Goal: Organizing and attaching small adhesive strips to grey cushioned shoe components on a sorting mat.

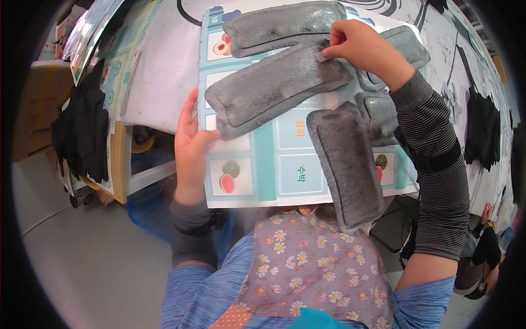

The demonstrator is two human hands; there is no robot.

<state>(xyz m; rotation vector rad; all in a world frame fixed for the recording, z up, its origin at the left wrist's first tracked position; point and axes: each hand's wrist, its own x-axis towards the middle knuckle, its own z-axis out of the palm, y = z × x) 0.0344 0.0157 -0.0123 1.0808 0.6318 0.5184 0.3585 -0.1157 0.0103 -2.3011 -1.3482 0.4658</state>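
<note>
My left hand grips the left edge of a printed fruit-picture board, its thumb on top beside the corner of a grey, fuzzy padded strip. At that strip's right end, my right hand pinches a small, pale, flat piece between thumb and fingertips. Another grey padded strip lies along the board's far side. A similar strip lies lengthwise and overhangs the near edge. Further grey pieces are partly hidden under my right forearm.
Bundles of black strips lie at the left and right. The board rests partly over a white work table. Beneath it on the left is a blue plastic crate. Part of another person shows at far right.
</note>
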